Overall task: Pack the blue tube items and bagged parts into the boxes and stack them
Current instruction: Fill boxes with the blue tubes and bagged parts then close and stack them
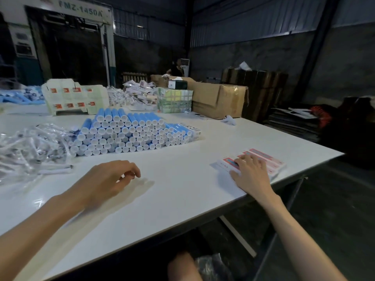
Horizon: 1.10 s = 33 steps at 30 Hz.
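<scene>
Toward 3 o'clock on the white table (182, 199), our right hand (250, 173) lies with fingers spread flat on the row of red-and-white boxes (272, 161), gripping nothing. Our left hand (109, 179), at 9 o'clock from it, hangs above the tabletop, fingers loosely curled and empty. Blue tubes (129, 132) sit stacked at 12 o'clock, and bagged parts (30, 151) are heaped at 10 o'clock.
</scene>
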{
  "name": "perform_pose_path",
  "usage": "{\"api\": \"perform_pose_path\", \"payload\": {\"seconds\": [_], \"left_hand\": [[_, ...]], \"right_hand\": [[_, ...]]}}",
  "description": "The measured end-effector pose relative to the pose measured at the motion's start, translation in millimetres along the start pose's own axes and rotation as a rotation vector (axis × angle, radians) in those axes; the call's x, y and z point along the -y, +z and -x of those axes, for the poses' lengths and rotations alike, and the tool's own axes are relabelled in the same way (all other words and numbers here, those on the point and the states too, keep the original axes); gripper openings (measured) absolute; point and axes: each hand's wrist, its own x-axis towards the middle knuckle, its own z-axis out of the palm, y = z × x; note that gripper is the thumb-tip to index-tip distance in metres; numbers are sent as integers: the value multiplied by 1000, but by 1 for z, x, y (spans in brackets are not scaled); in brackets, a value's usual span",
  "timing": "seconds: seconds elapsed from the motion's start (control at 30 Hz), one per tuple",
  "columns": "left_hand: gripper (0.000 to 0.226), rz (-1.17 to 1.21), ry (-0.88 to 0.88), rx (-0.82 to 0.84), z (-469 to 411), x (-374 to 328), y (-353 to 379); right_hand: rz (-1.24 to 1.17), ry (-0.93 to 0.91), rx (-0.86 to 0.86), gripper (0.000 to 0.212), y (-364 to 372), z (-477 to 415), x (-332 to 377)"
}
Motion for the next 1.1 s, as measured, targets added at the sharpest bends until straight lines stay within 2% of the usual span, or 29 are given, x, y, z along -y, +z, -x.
{"api": "perform_pose_path", "payload": {"seconds": [0.17,0.5,0.57,0.67,0.83,0.97,1.1], "left_hand": [[31,47,4,17,1,1,9],[26,18,8,105,9,-2,12],[25,19,2,108,9,-2,11],[25,36,-16,95,9,-1,9],[22,46,-96,54,4,-1,-2],[16,8,-183,22,2,2,-19],[17,-29,-318,-9,8,10,-41]], "right_hand": [[-56,112,128,54,-5,-5,-15],[-57,179,131,51,-3,-6,-9],[-21,160,113,51,-3,-7,-9],[41,83,-31,49,-8,-9,1],[-263,-87,-179,32,-35,-29,80],[-663,-243,-158,15,-60,-39,184],[-984,-441,-131,13,-77,-35,292]]}}
